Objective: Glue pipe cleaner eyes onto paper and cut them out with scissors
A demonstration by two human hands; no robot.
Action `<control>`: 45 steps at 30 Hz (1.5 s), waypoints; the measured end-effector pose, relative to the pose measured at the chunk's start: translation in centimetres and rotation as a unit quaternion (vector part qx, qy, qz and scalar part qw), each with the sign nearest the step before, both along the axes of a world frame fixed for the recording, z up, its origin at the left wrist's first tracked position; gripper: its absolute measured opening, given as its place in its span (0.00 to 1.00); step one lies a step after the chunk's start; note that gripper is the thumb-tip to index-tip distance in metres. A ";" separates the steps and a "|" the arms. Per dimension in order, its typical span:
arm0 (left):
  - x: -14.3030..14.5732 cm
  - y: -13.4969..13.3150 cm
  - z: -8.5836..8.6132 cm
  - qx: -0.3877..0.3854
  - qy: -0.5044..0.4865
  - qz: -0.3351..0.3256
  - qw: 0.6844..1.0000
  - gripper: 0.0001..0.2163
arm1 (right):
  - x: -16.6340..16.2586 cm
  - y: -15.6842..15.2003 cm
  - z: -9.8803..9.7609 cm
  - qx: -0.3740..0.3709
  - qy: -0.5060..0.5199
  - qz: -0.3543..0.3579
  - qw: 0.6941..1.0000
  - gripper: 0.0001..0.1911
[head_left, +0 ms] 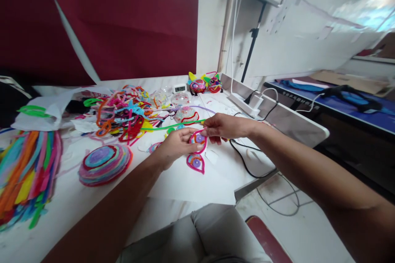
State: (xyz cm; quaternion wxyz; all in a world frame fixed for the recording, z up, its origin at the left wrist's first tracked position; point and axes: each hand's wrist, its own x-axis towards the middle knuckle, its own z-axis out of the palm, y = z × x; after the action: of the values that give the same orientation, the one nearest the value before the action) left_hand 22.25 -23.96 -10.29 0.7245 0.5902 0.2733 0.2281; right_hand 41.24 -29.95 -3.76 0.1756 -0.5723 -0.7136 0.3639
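Low over the white table, my left hand [173, 148] pinches a pink-rimmed pipe-cleaner piece [199, 139], with its thumb across the front. It has a purple centre and orange and blue coils. My right hand [222, 126] closes its fingertips on the upper right edge of the same piece. A similar teardrop-shaped pipe-cleaner piece [196, 163] lies just below on the white sheet. From near my right fingertips, a long green pipe cleaner [173, 125] stretches left towards the pile; whether the fingers grip it I cannot tell.
A tangled pile of pipe cleaners [123, 111] lies behind my left hand. Left are a stack of coloured coiled discs [105, 164] and a bundle of straight pipe cleaners [31, 172]. Clear domes [187, 114], a small clock [179, 88], two decorated figures [205, 83] and a power strip [245, 104] stand behind.
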 end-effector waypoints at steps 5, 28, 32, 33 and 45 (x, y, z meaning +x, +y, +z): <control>0.0 0.2 -0.3 0.003 0.005 0.026 1.000 0.27 | 0.3 -0.8 0.7 0.051 -0.031 -0.030 0.998 0.18; 0.9 -0.7 -0.4 -0.075 -0.025 0.105 0.991 0.25 | 17.4 -15.7 -9.3 0.111 -0.327 -0.257 0.903 0.14; 0.8 -0.7 -0.3 -0.073 -0.030 0.082 0.993 0.24 | 17.5 -15.7 -9.3 0.105 -0.318 -0.273 0.902 0.16; 0.7 -0.6 -0.3 -0.072 -0.032 0.083 0.993 0.24 | 17.4 -15.7 -9.2 0.108 -0.316 -0.277 0.901 0.18; 0.8 -0.4 -0.9 -0.085 -0.042 0.113 0.989 0.11 | 16.8 -19.6 -5.1 0.106 -0.197 -0.383 0.896 0.24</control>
State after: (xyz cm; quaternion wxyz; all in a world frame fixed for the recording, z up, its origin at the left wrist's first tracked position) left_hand 23.01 -24.36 -11.18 0.7525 0.4819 0.3258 0.3090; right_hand 58.09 -49.53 -8.89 0.2167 -0.8392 -0.4938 0.0701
